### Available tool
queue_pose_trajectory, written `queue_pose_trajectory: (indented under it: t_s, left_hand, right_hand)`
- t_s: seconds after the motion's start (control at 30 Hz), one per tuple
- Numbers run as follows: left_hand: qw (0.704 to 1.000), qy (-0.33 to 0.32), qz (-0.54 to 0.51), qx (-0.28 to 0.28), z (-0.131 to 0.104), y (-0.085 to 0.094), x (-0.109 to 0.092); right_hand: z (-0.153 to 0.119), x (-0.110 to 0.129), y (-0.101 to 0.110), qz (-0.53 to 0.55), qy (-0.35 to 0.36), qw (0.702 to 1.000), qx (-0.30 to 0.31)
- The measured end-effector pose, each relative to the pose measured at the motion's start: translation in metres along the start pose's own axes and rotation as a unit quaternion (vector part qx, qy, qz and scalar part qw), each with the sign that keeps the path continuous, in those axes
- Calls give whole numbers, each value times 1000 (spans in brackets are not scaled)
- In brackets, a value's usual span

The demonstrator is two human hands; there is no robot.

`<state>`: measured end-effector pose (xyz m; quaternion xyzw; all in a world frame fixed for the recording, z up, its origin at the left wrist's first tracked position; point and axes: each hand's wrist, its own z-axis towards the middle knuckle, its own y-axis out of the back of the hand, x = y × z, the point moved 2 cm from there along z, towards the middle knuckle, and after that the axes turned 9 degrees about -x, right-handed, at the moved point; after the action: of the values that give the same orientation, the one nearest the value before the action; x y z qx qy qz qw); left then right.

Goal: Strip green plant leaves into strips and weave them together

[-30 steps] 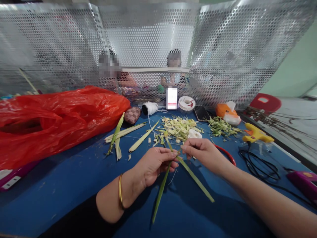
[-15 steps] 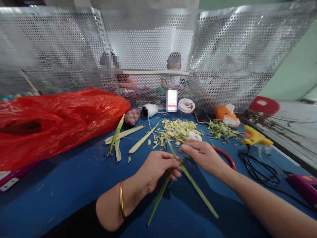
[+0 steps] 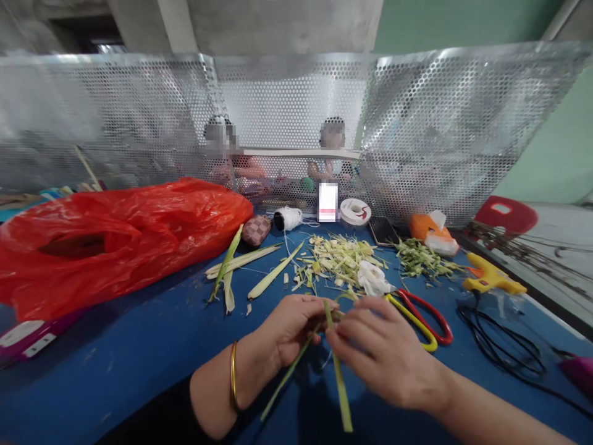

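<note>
Two narrow green leaf strips hang crosswise from my hands above the blue table [image 3: 152,358]. My left hand [image 3: 290,324], with a gold bangle on its wrist, pinches them near the top between thumb and fingers. One strip [image 3: 286,382] slants down to the left; the other strip [image 3: 343,395] drops almost straight down. Close on the right, my right hand [image 3: 389,349] has its fingers curled against the upper part of the straighter strip. Its fingertips partly hide where the strips meet. Scissors [image 3: 430,339] with red and yellow handles lie just beyond my right hand.
Behind are leaf scraps [image 3: 343,256], white thread [image 3: 288,218], a ribbon spool [image 3: 356,212] and a phone [image 3: 383,230]. Loose leaves [image 3: 275,272] and a red plastic bag [image 3: 139,235] lie left. A yellow glue gun [image 3: 493,276] with its cord lies right. A perforated metal screen [image 3: 287,93] stands behind.
My right hand has come down and closed in on the strips. The right-hand strip has swung from a slant to nearly vertical. More of the scissors shows, and the view has tilted up slightly.
</note>
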<state>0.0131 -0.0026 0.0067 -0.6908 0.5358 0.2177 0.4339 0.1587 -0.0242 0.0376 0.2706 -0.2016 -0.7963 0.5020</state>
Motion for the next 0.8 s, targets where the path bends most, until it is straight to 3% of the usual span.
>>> queue_pose_trajectory:
  t_s: [0.1, 0.23, 0.37, 0.53, 0.7, 0.8]
  left_hand:
    - [1000, 7, -23, -6, -1, 2, -9]
    - [998, 35, -56, -16, -4, 4, -17]
    - [996, 37, -79, -8, -2, 7, -18]
    - [997, 18, -80, 0, -4, 3, -13]
    - [997, -25, -65, 14, -6, -3, -4]
    - [997, -55, -52, 3, -7, -4, 0]
  right_hand:
    - [-6, 12, -6, -50, 143, 988, 43]
    - [-10, 15, -17, -80, 176, 977, 87]
    - [-5, 12, -17, -64, 155, 981, 96]
    - [0, 16, -10, -7, 82, 997, -8]
    - [-4, 24, -18, -33, 98, 994, 28]
    - [-2, 17, -11, 35, -6, 999, -36]
